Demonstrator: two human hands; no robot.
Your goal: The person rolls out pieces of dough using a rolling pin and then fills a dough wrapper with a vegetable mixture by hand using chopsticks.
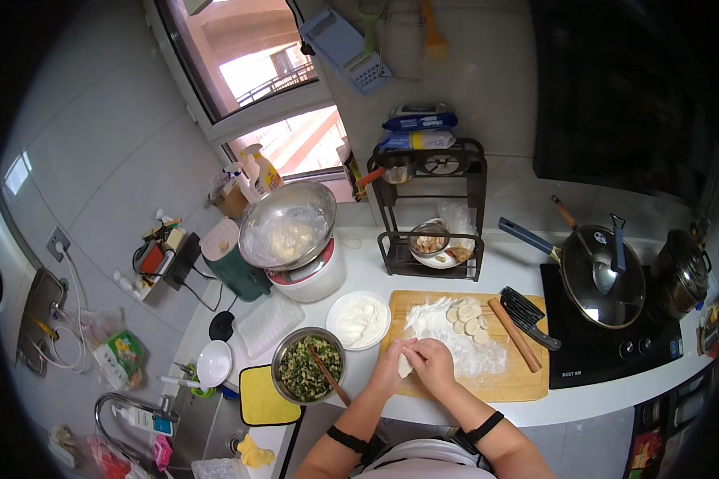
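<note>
My left hand and my right hand meet over the left part of a wooden cutting board. Between them they hold a piece of white dough, its upper part covered by my fingers. White flour is spread on the board, and several flat dough rounds lie beyond my right hand. A wooden rolling pin rests toward the board's right side, beside a cleaver with a black handle. Left of my hands stands a metal bowl of chopped green filling, with wooden chopsticks in it.
A plate of flour sits behind the filling bowl. On a white appliance rests a large metal bowl. A black rack stands behind the board. A lidded pan is on the hob at right. The sink lies lower left.
</note>
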